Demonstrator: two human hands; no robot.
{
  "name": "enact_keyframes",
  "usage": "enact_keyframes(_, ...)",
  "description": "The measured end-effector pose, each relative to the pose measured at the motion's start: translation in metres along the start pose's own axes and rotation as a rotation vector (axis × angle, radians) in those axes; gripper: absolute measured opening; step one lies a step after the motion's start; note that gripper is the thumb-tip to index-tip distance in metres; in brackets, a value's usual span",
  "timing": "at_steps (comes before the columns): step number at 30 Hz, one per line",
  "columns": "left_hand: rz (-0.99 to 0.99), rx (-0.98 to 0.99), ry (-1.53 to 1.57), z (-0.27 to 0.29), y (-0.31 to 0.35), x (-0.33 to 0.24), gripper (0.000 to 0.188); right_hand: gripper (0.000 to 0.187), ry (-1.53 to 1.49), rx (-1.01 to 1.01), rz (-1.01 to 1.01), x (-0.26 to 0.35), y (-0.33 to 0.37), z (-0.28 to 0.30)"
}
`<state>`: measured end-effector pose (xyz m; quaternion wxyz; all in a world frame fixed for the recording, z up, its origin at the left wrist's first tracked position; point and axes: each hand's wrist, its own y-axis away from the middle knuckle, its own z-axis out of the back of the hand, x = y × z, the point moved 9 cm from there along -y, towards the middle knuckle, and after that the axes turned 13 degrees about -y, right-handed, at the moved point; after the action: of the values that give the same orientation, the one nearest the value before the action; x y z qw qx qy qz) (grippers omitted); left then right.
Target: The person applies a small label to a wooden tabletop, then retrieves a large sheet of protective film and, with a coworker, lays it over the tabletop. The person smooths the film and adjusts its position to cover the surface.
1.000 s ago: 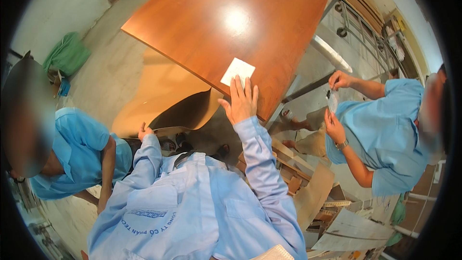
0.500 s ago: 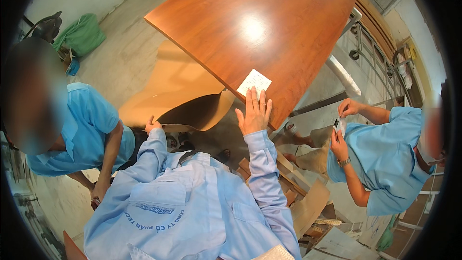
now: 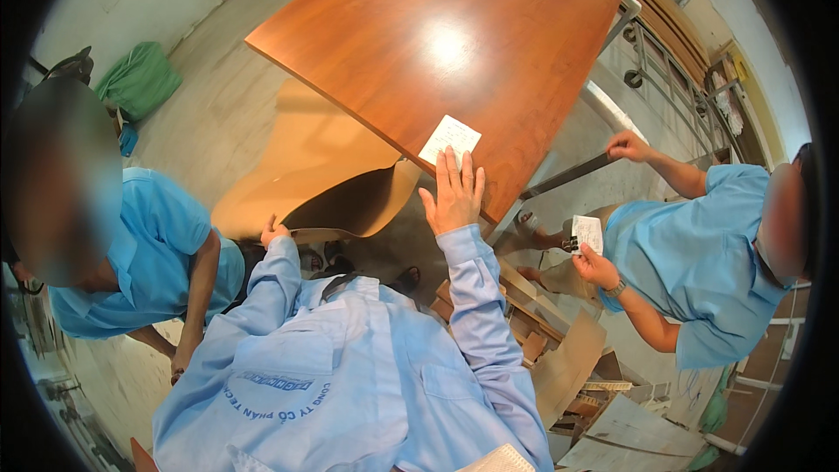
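Note:
A large reddish-brown wooden panel [image 3: 393,52] with a glossy top lies in front of me. On its near corner is a small white sheet of paper [image 3: 450,138] with writing. My right hand [image 3: 454,197] lies flat there, fingers spread, the fingertips on the paper's near edge. Lower to the left, my left hand [image 3: 273,232] grips the edge of a big tan sheet [image 3: 323,153], with the fingers curled at the rim and partly hidden. The sheet bends upward and shows a dark underside beside the panel's left edge.
At the left stands a person in a blue shirt [image 3: 166,218]. Another person on the right holds a white paper with black clips [image 3: 585,236]. Wood offcuts [image 3: 537,323] are piled at my lower right. A green bag [image 3: 140,79] rests by the far left wall.
The person on the right has drawn their hands apart; one now holds up the clipped paper, the other has moved toward the panel. My hands keep their places while the view shifts slightly.

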<state>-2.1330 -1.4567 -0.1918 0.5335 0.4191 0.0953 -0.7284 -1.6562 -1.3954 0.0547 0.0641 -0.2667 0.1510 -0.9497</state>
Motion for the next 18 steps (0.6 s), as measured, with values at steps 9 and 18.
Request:
enact_keyframes(9, 0.073, 0.151, 0.300, -0.008, -0.025, 0.010, 0.052, 0.051, -0.432, -0.589, -0.159, -0.026, 0.064, 0.076)
enact_keyframes(18, 0.093, 0.247, 0.176, -0.003, -0.058, -0.011, 0.041, 0.043, -0.634, -0.688, -0.420, -0.112, 0.122, 0.039)
